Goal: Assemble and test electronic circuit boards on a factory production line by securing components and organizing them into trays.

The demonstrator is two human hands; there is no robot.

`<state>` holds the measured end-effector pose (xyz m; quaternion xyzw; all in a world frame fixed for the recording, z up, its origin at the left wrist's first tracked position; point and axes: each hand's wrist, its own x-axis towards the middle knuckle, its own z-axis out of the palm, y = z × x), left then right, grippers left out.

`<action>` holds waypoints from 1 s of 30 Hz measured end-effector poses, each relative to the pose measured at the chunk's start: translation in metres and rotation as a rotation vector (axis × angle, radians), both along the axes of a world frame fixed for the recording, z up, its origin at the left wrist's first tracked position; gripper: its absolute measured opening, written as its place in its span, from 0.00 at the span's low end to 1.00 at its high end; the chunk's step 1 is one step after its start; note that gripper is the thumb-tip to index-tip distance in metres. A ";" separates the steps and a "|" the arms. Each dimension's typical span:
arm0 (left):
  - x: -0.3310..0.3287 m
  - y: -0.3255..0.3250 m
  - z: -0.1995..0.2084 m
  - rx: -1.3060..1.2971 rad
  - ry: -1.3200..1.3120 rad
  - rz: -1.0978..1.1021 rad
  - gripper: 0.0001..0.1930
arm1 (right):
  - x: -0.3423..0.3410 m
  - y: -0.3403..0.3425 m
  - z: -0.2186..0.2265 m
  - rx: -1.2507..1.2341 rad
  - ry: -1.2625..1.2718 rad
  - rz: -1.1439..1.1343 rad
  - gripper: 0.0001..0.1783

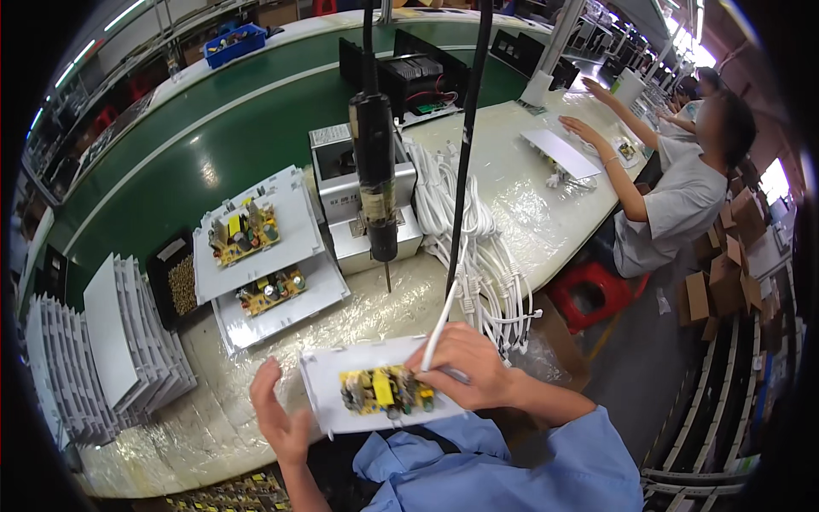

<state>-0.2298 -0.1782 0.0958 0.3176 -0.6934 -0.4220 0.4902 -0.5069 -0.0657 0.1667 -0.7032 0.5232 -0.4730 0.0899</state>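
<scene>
A white plastic panel [324, 375] lies at the table's front edge, close to my body, with a yellow circuit board [384, 388] on it. My right hand [465, 367] is closed on a white cable [439, 328] above the board's right end; its fingertips are beside the components. At the panel's left edge is my left hand [286, 418], fingers apart and holding nothing. I cannot tell whether it touches the panel. Above the panel hangs a black electric screwdriver [374, 179], bit pointing down.
Two stacked white panels with circuit boards [247, 235] sit behind, left of a silver screw feeder [367, 196]. A black tray of screws [182, 286] and stacked panels [111, 333] stand left. White cables [478, 247] lie right. Farther right, a co-worker [674, 188] sits by a red stool [593, 294].
</scene>
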 end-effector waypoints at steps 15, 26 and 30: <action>-0.012 0.003 0.007 0.201 -0.160 0.077 0.16 | -0.176 0.043 0.147 0.194 0.586 -0.894 0.08; -0.010 0.004 0.009 0.167 -0.194 0.130 0.15 | -0.419 -0.087 0.058 -0.320 0.572 -1.503 0.12; -0.024 -0.002 0.019 0.062 -0.319 0.080 0.15 | -0.580 -0.037 -0.057 -0.310 0.695 -1.478 0.12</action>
